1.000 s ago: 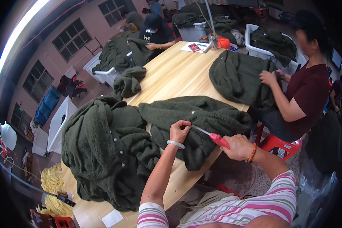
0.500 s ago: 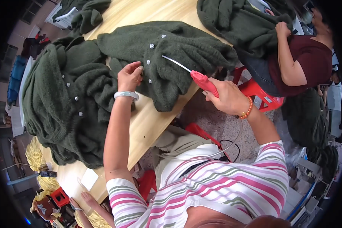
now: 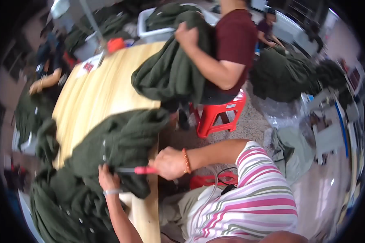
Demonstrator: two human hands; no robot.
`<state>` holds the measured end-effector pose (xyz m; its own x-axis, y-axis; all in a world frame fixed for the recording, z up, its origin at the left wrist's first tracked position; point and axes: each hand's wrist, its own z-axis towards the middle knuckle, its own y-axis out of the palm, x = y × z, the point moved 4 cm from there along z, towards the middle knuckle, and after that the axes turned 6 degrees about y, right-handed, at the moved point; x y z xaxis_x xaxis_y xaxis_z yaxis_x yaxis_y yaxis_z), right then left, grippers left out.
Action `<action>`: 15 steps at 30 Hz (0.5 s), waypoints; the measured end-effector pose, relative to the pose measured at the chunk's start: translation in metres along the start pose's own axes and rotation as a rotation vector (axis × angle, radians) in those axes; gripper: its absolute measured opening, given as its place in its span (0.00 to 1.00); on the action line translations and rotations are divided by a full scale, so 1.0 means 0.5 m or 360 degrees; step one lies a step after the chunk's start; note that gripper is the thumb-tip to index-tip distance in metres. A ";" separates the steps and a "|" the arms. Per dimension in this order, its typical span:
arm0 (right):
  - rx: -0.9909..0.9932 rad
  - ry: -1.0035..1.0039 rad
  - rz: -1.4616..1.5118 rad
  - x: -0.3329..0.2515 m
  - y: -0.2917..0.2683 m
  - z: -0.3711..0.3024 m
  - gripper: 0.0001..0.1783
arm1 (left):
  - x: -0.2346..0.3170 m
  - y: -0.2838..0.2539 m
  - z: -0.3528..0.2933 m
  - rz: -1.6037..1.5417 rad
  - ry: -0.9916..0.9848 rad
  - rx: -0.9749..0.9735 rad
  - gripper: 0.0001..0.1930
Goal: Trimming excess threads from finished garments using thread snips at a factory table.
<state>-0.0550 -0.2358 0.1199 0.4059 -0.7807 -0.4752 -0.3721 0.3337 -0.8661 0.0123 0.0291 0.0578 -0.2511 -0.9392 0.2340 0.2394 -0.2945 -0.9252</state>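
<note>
The long pale wooden worktable (image 3: 101, 93) fills the left of the view, with heaps of dark olive-green fleece cloth along its near and left edges. Across it a co-worker in a maroon shirt (image 3: 235, 40), seated on a red plastic stool (image 3: 217, 115), gathers a bundle of the same green fabric (image 3: 170, 73) against the chest.

Nearer, a dark green fleece garment with small pale buttons (image 3: 117, 146) lies over the table's near corner, part of it hanging off the edge. The left hand (image 3: 107, 178) (a pale band sits at its wrist) is closed on a fold of that garment, pinching the pile up from below. The right hand (image 3: 170, 163), with an orange bracelet, is clamped round the handle of a slim red-handled metal tool (image 3: 136, 170), whose thin shaft points left and meets the fleece just beside the left hand's fingers; its tip is lost in the pile, so what kind of tip it has cannot be told.

To do this well, I judge the pinched fold should be kept taut and the fingers clear of the shaft's line, the tool worked shallowly through the nap rather than into the cloth.
</note>
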 end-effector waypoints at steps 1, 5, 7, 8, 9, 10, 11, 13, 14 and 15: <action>0.0057 -0.0042 -0.0029 -0.011 -0.002 -0.004 0.10 | -0.002 -0.002 0.005 -0.0004 0.0008 -0.0055 0.19; 0.0194 0.0001 -0.0089 -0.007 -0.011 -0.018 0.10 | -0.017 0.001 0.004 -0.0603 0.0086 0.0108 0.09; 0.0292 -0.0161 -0.0120 0.000 0.011 -0.017 0.08 | -0.041 0.005 0.005 -0.0745 -0.0037 0.0069 0.05; 0.0245 -0.0161 -0.0100 0.000 0.016 -0.016 0.08 | -0.042 -0.001 0.003 -0.0832 -0.0016 0.0139 0.03; 0.0261 -0.0149 -0.0103 0.000 0.018 -0.017 0.08 | -0.046 -0.003 0.001 -0.0982 -0.0090 0.0111 0.01; 0.0271 -0.0147 -0.0097 -0.005 0.016 -0.017 0.08 | -0.047 -0.009 -0.002 -0.1130 -0.0172 0.0087 0.01; 0.0280 -0.0146 -0.0089 -0.008 0.013 -0.018 0.09 | -0.051 -0.008 -0.007 -0.1229 -0.0187 0.0088 0.01; 0.0192 -0.0162 -0.0088 -0.016 0.011 -0.023 0.09 | -0.055 -0.008 -0.016 -0.1358 -0.0200 0.0110 0.01; 0.0093 -0.0187 -0.0082 -0.019 0.013 -0.024 0.09 | -0.061 -0.008 -0.025 -0.1481 -0.0227 0.0133 0.02; 0.0150 -0.0218 -0.0040 -0.014 0.014 -0.021 0.10 | -0.082 0.003 -0.032 -0.1562 -0.0235 0.0182 0.02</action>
<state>-0.0694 -0.2335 0.1190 0.5267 -0.7122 -0.4641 -0.2828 0.3680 -0.8858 0.0078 0.0700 0.0422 -0.2689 -0.2810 0.9212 0.0794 -0.9597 -0.2696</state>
